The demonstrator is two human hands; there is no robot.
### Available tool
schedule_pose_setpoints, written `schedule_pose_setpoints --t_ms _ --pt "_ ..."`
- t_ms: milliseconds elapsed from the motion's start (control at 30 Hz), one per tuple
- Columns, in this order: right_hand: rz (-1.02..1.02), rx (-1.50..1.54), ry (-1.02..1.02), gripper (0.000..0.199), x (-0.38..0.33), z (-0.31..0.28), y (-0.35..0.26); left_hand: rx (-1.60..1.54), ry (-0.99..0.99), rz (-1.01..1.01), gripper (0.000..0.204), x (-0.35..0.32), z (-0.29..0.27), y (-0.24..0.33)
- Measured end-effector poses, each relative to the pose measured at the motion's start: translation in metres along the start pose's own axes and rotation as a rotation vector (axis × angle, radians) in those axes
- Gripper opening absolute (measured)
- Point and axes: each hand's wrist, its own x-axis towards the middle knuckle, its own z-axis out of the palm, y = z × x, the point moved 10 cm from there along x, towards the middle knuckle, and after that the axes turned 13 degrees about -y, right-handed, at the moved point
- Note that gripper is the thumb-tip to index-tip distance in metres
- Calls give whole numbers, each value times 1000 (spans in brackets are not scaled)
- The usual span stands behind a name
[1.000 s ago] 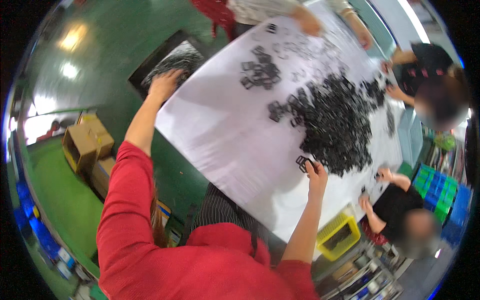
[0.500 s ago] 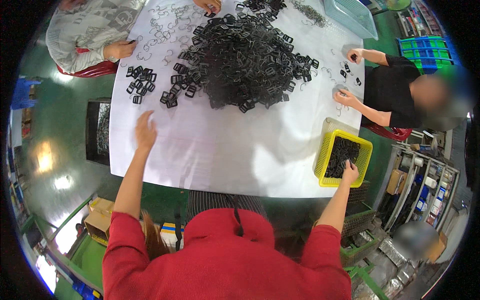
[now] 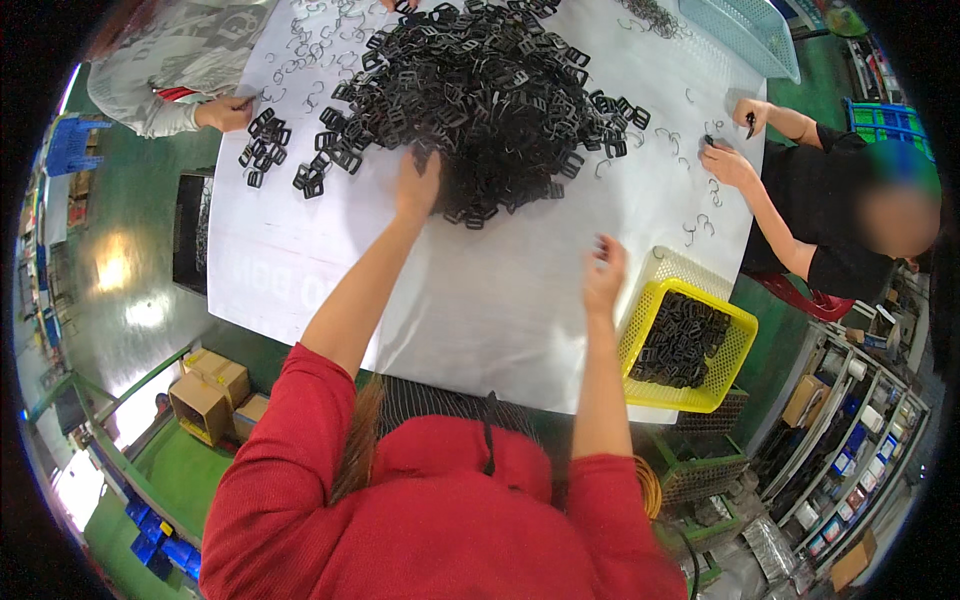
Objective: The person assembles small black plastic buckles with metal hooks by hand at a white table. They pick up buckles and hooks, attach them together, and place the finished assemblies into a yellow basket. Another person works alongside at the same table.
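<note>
A large heap of black plastic strap buckles covers the far middle of the white-covered table. My left hand is at the heap's near left edge, thumb and fingers apart around a dark gap. Its fingertips are against the buckles, and I see none clearly gripped. My right hand is above the table, between the heap and the yellow basket. Slightly blurred, its fingers look apart; dark specks at the fingertips are too small to make out. Black buckles fill much of the basket.
A smaller group of buckles lies at the left, near a co-worker's hand. Thin metal rings are scattered at the back left. At the right, a co-worker's hands hold small dark pieces. A light blue basket stands back right.
My left hand has moved right and forward from the bare table to the heap. My right hand has left the yellow basket and moved left and forward. The view has shifted and turned a little.
</note>
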Motion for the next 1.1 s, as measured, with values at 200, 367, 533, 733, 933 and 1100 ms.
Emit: schedule_pose_setpoints --t_ms 200,367,533,733,933,1100 --pt "-88 61 -196 73 26 117 -31 10 -360 -45 53 -69 90 -20" --pt "7 411 -533 69 6 128 4 -468 -721 -195 40 -127 132 -22" --pt "469 607 -535 53 -49 79 34 -306 -730 -103 25 -132 92 -14" --pt "431 796 -314 35 -77 26 52 540 -424 145 21 -111 2 0" --pt "565 562 -294 31 -104 4 83 739 -256 491 22 -139 15 32" --pt "533 532 -217 21 -109 -8 85 747 -453 697 33 -162 94 52"
